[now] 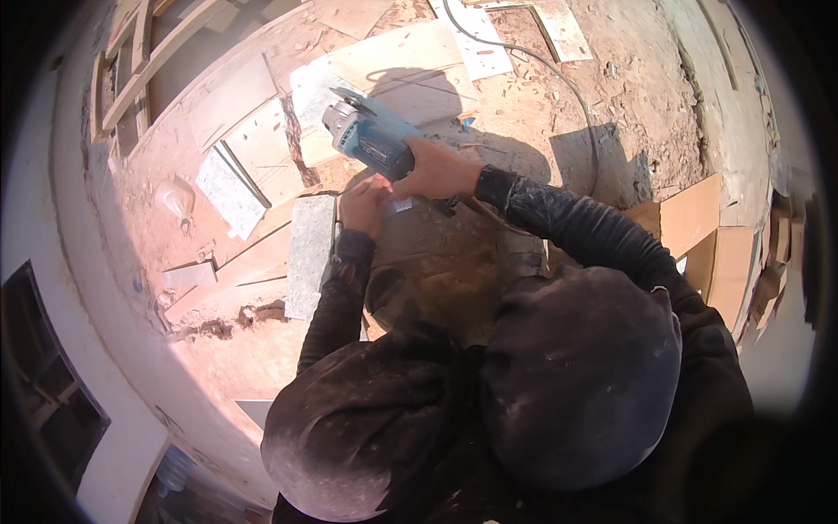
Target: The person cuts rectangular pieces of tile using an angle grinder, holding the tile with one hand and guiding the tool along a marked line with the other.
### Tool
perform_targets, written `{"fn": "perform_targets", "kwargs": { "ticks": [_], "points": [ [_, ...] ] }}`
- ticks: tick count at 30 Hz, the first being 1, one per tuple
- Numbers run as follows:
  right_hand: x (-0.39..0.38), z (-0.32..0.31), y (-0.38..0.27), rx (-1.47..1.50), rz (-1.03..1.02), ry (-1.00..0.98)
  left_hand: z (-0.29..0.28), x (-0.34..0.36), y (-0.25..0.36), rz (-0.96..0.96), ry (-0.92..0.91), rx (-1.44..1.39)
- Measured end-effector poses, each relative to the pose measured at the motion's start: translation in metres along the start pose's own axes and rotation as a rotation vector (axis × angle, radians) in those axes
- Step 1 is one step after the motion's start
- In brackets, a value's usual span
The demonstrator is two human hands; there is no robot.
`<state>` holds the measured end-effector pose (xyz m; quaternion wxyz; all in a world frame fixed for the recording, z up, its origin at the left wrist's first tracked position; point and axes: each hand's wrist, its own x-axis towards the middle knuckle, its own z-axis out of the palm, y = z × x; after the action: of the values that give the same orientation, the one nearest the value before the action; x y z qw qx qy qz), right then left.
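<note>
My right hand (439,168) is wrapped around the rear of a teal angle grinder (374,144), whose metal head points to the far left. My left hand (363,206) is closed just below the grinder's back end, its fingertips close to my right hand. What those fingertips hold, if anything, is too small to make out. A grey tile piece (309,258) lies beside my left forearm. Farther left rests another pale tile (232,189) with a dark edge. Large beige sheets (406,54) lie on the ground past the grinder. Both my knees, in dark cloth, fill the lower part.
A dark cable (572,87) curves over dusty, rubble-strewn ground at the upper right. Cardboard (694,223) stands near the right wall. A wooden frame (140,74) leans at the upper left. On the left, a translucent bulb-shaped thing (177,201) lies on the ground.
</note>
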<state>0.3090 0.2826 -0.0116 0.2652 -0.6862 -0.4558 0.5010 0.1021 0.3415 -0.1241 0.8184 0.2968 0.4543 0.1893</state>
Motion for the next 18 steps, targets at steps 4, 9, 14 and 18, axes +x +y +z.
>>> {"fn": "perform_targets", "kwargs": {
  "ticks": [4,9,14,18],
  "points": [
    [0.016,-0.012,-0.002,-0.033,0.023,-0.067,0.007,0.000,0.000,-0.030,0.078,0.010],
    [0.015,-0.016,0.018,-0.076,-0.071,-0.073,-0.004,0.005,-0.001,-0.052,0.013,0.032],
    [-0.021,-0.034,0.027,-0.083,-0.065,-0.109,0.015,-0.002,0.005,-0.028,0.033,0.015],
    [-0.034,-0.034,0.024,-0.145,-0.091,-0.041,0.023,0.001,0.003,0.078,0.045,0.053]
  ]
}}
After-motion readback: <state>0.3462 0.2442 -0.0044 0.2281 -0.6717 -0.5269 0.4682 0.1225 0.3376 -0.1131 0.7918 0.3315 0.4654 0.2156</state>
